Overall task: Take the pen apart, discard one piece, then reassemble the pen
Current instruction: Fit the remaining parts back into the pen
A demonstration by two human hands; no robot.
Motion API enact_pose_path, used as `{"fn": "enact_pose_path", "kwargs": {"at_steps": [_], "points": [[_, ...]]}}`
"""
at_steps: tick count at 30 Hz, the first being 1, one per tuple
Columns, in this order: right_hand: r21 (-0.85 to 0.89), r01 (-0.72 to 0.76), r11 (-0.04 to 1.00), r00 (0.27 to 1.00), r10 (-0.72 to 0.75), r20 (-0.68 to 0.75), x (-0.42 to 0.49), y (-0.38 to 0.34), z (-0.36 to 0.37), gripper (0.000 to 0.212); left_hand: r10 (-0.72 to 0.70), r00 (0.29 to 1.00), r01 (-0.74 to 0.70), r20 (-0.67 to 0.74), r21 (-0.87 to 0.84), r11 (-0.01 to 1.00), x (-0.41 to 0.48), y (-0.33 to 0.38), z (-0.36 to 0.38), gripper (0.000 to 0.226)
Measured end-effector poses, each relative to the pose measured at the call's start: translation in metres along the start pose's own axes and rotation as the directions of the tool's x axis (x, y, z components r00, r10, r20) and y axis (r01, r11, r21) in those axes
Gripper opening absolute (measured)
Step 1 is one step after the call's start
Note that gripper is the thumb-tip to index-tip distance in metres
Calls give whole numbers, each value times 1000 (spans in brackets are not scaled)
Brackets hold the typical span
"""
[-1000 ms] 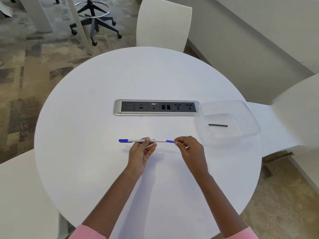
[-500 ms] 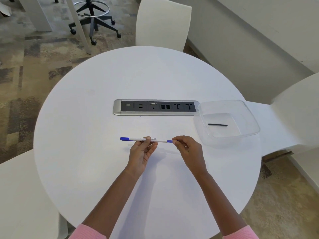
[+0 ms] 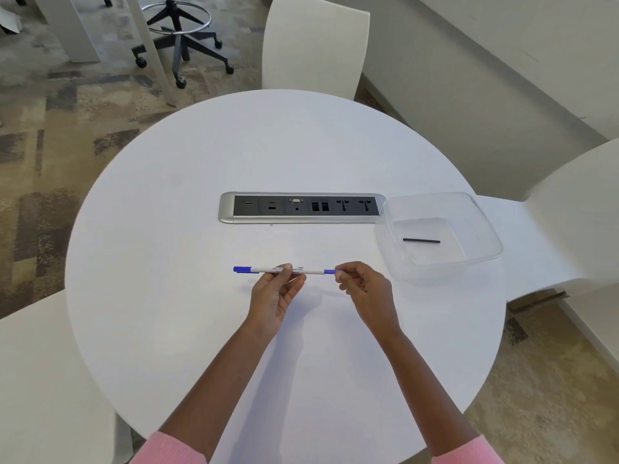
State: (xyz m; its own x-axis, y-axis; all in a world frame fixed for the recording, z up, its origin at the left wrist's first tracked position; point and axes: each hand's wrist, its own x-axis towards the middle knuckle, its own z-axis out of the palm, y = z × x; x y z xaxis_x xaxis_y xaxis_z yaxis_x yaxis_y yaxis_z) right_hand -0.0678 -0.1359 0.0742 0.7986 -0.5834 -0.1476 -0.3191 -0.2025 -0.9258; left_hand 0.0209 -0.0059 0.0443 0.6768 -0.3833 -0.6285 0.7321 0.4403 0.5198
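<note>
A white pen (image 3: 313, 271) with a blue cap on its left end and a blue piece on its right end is held level just above the round white table (image 3: 167, 262). My left hand (image 3: 274, 296) pinches the white barrel near its middle. My right hand (image 3: 363, 289) pinches the blue right end between thumb and fingertips. A thin black rod (image 3: 421, 241) lies in the clear plastic tub (image 3: 482, 226) at the right edge of the table.
A silver socket panel (image 3: 301, 207) is set into the table behind the pen. White chairs stand at the far side (image 3: 315, 45), the right (image 3: 576, 209) and the near left (image 3: 40, 380). A wheeled stool base (image 3: 177, 38) is on the carpet beyond.
The pen and both hands have barely shifted; the grips look the same.
</note>
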Motion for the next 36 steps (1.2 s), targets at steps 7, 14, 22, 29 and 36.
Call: {"fn": "enact_pose_path", "kwargs": {"at_steps": [7, 14, 22, 29, 36], "points": [[-28, 43, 999, 999, -43, -6, -1, 0, -1, 15, 3, 1000, -3, -1, 5, 1000, -1, 0, 1, 9], [-5, 38, 999, 999, -38, -5, -2, 0, 2, 13, 6, 1000, -6, 7, 9, 1000, -2, 0, 2, 8], [-25, 44, 999, 999, -44, -7, -3, -1, 2, 11, 6, 1000, -6, 8, 4, 1000, -3, 1, 1, 9], [-40, 49, 998, 999, -50, -11, -5, -2, 2, 10, 8, 1000, -8, 17, 6, 1000, -5, -1, 2, 8], [-46, 59, 997, 998, -61, -30, -6, -1, 4, 7, 4, 1000, -5, 15, 9, 1000, -7, -2, 1, 8]]}}
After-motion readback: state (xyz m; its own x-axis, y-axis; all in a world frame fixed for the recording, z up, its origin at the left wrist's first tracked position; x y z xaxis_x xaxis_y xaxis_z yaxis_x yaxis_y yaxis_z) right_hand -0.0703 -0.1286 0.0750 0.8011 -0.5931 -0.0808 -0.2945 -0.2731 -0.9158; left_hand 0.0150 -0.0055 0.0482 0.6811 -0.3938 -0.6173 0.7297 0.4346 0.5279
